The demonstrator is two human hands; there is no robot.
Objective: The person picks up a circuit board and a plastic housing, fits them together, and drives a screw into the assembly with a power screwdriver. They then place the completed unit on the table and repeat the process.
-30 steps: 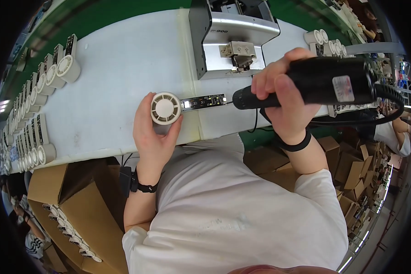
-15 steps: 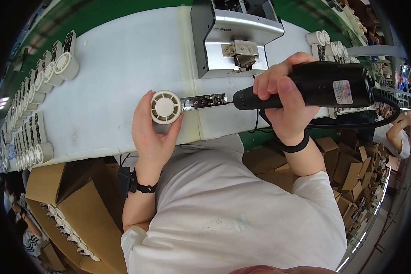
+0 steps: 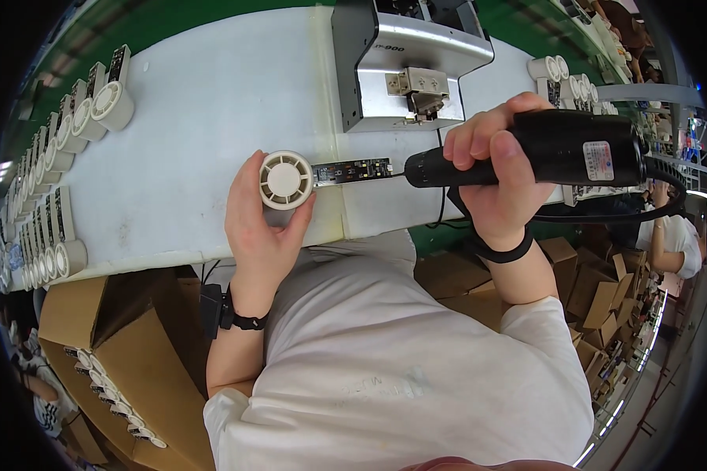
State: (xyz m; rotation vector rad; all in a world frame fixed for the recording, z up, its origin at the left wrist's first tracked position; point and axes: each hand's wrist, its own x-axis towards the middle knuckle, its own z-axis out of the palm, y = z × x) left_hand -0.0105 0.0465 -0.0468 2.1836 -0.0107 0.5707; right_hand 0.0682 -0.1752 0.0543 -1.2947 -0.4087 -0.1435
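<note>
My left hand (image 3: pixel 261 220) is closed around a round white vented housing (image 3: pixel 285 180), thumb on one side and fingers on the other. A narrow dark circuit board (image 3: pixel 352 171) in a white strip extends from the housing to the right. A black electric screwdriver (image 3: pixel 558 147) lies nearly level in my right hand (image 3: pixel 499 169), which is wrapped round its body. Its thin bit points left and meets the board's far end; whether a screw is there is too small to tell.
A silver-and-black machine (image 3: pixel 408 71) stands on the white worktable (image 3: pixel 212 94) beyond my hands. Rows of similar white housings (image 3: pixel 112 106) line the table's left side, with more at the far right. An open cardboard box (image 3: pixel 149 345) sits below left. A cable (image 3: pixel 672 208) trails from the screwdriver.
Both hands keep their grips, and the bit stays at the board's end. The screwdriver has shifted very slightly to the right; the whole view has moved a little.
</note>
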